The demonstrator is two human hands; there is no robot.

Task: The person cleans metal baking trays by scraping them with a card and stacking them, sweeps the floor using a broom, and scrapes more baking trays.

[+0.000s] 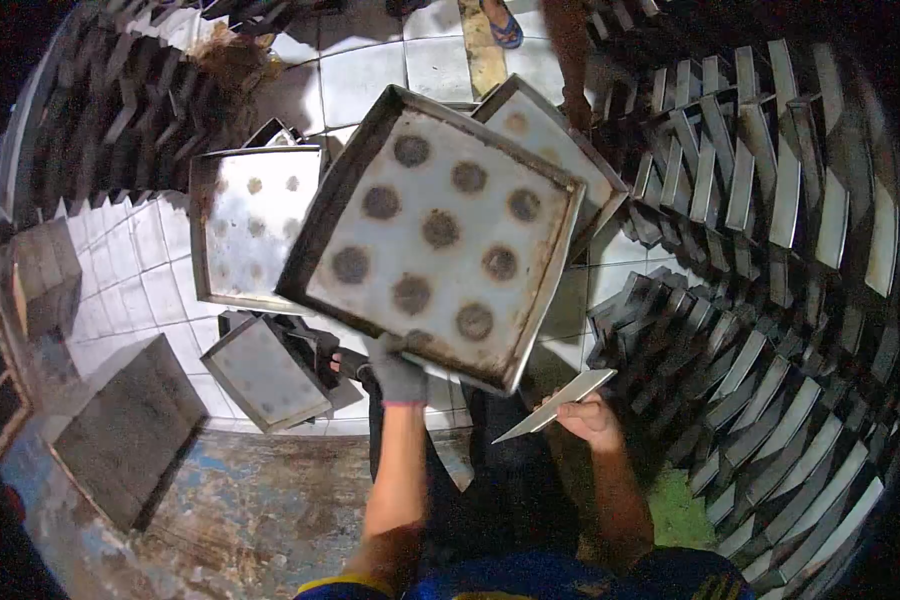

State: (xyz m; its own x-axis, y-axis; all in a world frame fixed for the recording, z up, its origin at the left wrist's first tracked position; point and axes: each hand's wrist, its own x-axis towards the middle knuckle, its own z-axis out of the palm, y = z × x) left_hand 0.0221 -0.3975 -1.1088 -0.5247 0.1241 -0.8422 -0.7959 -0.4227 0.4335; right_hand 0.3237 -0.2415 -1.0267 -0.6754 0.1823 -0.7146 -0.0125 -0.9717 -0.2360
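My left hand, in a grey glove, grips the near edge of a square metal tray with rows of dark round marks. The tray is tilted, its raised rim stained brown. To its right, my bare right hand holds a thin flat metal plate between thumb and fingers. Behind the held tray another spotted tray shows in part. A third spotted tray lies to the left, and a smaller tray sits below it.
Tall stacks of metal trays line the right side, with more stacks at the upper left. A grey box-like piece stands at lower left. Another person's sandalled foot is at the top, on white floor tiles.
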